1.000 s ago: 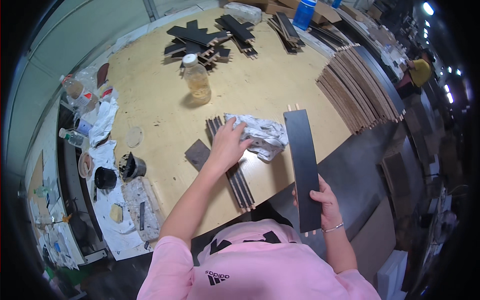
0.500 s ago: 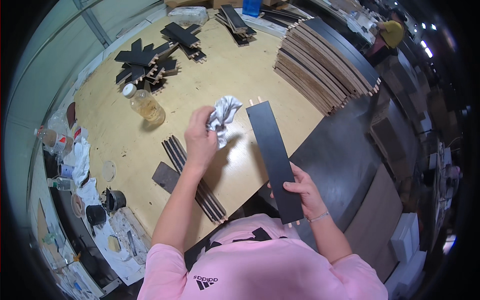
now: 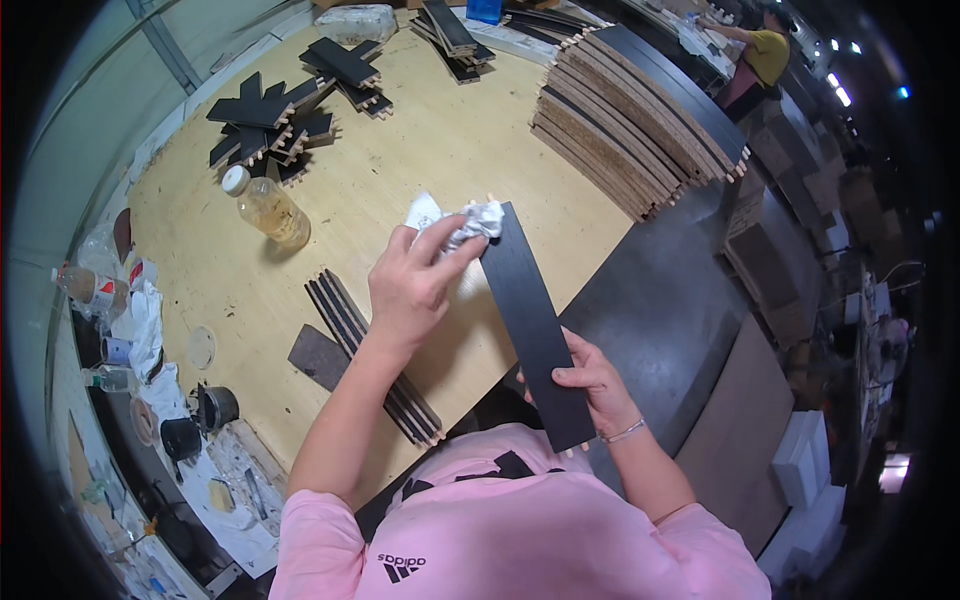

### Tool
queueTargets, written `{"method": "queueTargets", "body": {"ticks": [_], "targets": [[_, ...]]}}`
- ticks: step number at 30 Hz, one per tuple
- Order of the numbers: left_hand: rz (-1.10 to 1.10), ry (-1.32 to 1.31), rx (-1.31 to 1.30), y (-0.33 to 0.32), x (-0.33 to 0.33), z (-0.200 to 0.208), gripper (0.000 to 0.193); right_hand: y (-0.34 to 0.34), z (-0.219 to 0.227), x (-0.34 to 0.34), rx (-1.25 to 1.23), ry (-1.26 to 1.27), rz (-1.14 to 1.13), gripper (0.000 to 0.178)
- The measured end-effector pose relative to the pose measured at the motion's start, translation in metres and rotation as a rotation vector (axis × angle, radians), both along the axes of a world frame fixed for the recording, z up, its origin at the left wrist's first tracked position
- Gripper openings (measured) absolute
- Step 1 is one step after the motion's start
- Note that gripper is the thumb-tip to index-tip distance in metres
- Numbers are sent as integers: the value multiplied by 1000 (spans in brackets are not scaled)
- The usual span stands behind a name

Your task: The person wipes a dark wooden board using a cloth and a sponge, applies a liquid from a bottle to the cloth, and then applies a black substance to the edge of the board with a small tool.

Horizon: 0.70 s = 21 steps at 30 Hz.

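Observation:
My right hand (image 3: pixel 597 385) grips a long black board (image 3: pixel 535 325) near its lower end, thumb on the face. Wooden dowels stick out of both its ends. In my left hand (image 3: pixel 415 280) is a crumpled white rag (image 3: pixel 472 226), pressed against the upper left corner of the board. Left of my left forearm, several narrow dark boards (image 3: pixel 345 320) stand side by side on edge on the table. A short dark brown piece (image 3: pixel 318 357) lies against them.
On the yellowish table (image 3: pixel 420 140) are a bottle of amber liquid (image 3: pixel 272 215), a heap of short black boards (image 3: pixel 262 120) and a tall stack of long boards (image 3: pixel 620 130). Black cups (image 3: pixel 182 438) stand at the left edge. A person in yellow (image 3: pixel 768 55) is at the far right.
My left hand has moved right with the rag, from beside the board onto its upper corner. The board has shifted slightly left in the picture, as has the whole scene.

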<state>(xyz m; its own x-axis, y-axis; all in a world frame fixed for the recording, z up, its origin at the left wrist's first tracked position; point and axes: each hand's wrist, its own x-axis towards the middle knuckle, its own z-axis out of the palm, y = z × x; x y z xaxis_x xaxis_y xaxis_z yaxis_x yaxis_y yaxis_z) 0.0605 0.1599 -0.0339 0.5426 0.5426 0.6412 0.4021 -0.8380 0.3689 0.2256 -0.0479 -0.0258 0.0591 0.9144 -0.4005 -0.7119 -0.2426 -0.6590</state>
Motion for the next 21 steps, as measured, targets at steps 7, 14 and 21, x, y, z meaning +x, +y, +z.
{"method": "queueTargets", "body": {"ticks": [7,14,21], "targets": [[106,-312,-310,21,-26,0,14,10,-6,4,106,-11,39,52],[-395,-301,-465,-59,14,31,36,58,7,-6,152,-58,-216,41],[-568,81,-471,-101,-49,-19,25,79,10,19,273,-46,-191,34]]}}
